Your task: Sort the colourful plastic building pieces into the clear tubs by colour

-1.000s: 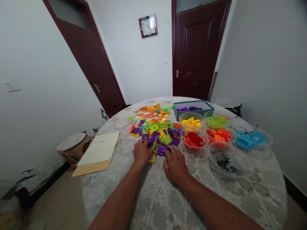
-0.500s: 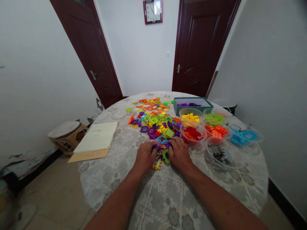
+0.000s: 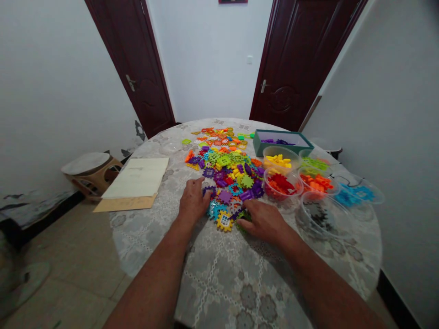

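My left hand (image 3: 192, 199) rests at the left edge of a heap of plastic building pieces, thumb and fingers apart. Beside its thumb lies a dark purple toothed piece (image 3: 209, 191). On the heap's right side is my right hand (image 3: 263, 219), its thumb and forefinger spread over a green toothed piece (image 3: 243, 216) that it partly covers. Between the hands lie a yellow toothed piece with a white window (image 3: 224, 220), a blue piece (image 3: 214, 209) and a flat purple square (image 3: 225, 197). A purple tube-like piece (image 3: 246, 195) lies just beyond my right fingertips.
Clear bowls of sorted pieces stand on the right: yellow (image 3: 278, 161), red (image 3: 281, 184), orange (image 3: 317, 183), blue (image 3: 355, 194) and dark grey (image 3: 320, 215). Behind them is a green box (image 3: 259, 148) with purple pieces. A paper pad (image 3: 137, 178) lies on the left.
My hands have moved apart from the purple pieces they were both gripping, left hand leftward, right hand rightward. More pieces show between them. The view has tilted down.
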Demonstrator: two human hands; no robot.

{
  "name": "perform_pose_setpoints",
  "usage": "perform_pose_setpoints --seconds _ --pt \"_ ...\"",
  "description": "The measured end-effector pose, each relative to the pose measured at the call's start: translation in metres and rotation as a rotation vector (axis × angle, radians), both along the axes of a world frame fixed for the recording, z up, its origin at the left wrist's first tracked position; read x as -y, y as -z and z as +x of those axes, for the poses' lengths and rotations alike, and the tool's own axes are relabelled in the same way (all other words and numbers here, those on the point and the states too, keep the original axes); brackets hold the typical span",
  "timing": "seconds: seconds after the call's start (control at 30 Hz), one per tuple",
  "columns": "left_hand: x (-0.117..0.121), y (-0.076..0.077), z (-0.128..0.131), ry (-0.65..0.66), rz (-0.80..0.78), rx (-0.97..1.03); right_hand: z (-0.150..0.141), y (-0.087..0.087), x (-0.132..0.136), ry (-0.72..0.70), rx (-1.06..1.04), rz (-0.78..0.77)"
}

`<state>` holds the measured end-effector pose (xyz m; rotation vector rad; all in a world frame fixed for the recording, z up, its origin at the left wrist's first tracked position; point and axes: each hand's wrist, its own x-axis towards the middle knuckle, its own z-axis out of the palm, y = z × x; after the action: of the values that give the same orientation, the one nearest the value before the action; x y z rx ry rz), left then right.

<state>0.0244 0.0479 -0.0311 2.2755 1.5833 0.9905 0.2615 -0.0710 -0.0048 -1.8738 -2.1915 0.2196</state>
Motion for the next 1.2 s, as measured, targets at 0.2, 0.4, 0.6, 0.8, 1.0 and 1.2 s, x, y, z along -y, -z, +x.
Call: perform_pose_setpoints --seconds 0.2,0.4,0.6,0.8,1.0,1.2 --pt "0.019 -0.029 -0.005 0.565 -0.068 -0.113 0.004 0.004 -0.003 -0.064 -0.183 -0.071" --pt "0.031 -0.031 -0.004 0.633 -0.140 -0.361 0.019 0.014 -0.019 -0.058 -0.432 -0.017" --pt "0.034 -0.027 0.001 0.618 -0.085 -0.422 0.017 0.016 -0.025 0.093 -0.551 0.105" --pt "0.021 -0.022 0.000 0.558 0.008 -0.293 0.016 0.027 -0.030 0.161 -0.602 0.101" --pt "0.006 -0.012 -0.003 0.337 0.020 -0.179 0.003 0.031 -0.026 0.035 -0.619 0.137" --pt "-0.001 -0.008 -0.005 0.231 0.018 0.033 -0.003 0.030 -0.023 0.047 -0.627 0.131"
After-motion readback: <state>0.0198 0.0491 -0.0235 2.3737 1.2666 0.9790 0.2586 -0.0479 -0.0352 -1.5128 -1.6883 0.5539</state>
